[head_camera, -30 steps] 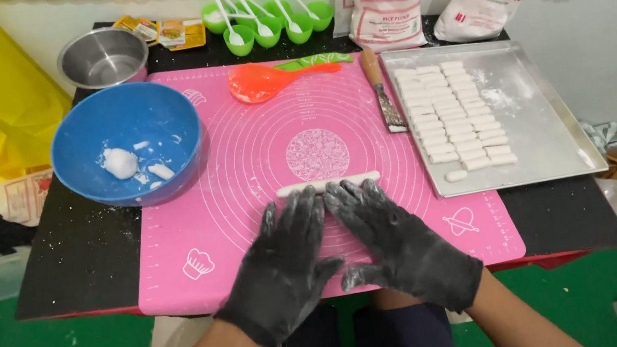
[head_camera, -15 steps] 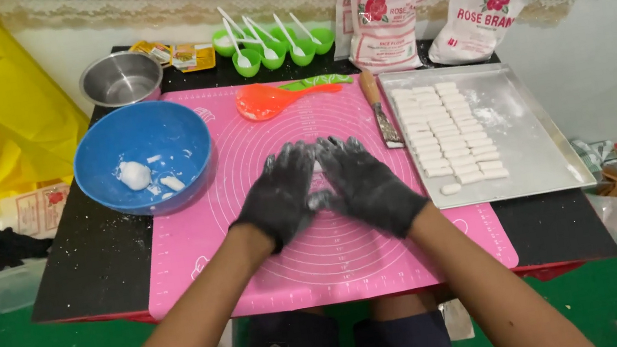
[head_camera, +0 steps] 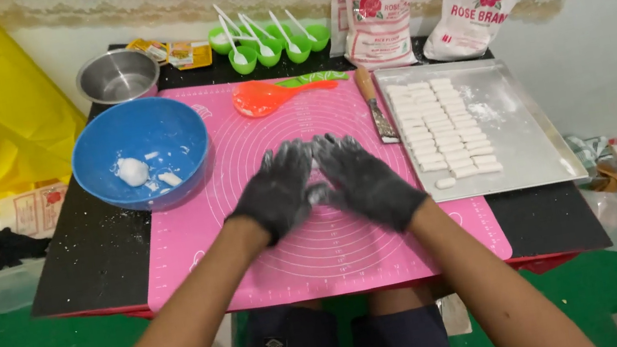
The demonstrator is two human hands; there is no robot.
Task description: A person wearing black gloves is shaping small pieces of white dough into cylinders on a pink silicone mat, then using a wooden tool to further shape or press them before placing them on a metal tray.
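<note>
Both gloved hands, left hand [head_camera: 276,191] and right hand [head_camera: 366,181], lie side by side over the pink mat [head_camera: 195,241], fingers [head_camera: 283,157] spread flat, pressing a small white dough piece [head_camera: 318,194] between them. The tray [head_camera: 521,131] of cut pieces lies right of the fingers, the blue bowl [head_camera: 137,134] left.

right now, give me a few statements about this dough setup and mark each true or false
1. Both gloved hands, left hand and right hand, rest side by side on the pink mat. True.
2. The blue bowl is empty. False: it holds white dough lumps.
3. The metal tray carries rows of white dough pieces. True.
4. The orange scoop lies inside the steel bowl. False: it lies on the mat.
</note>
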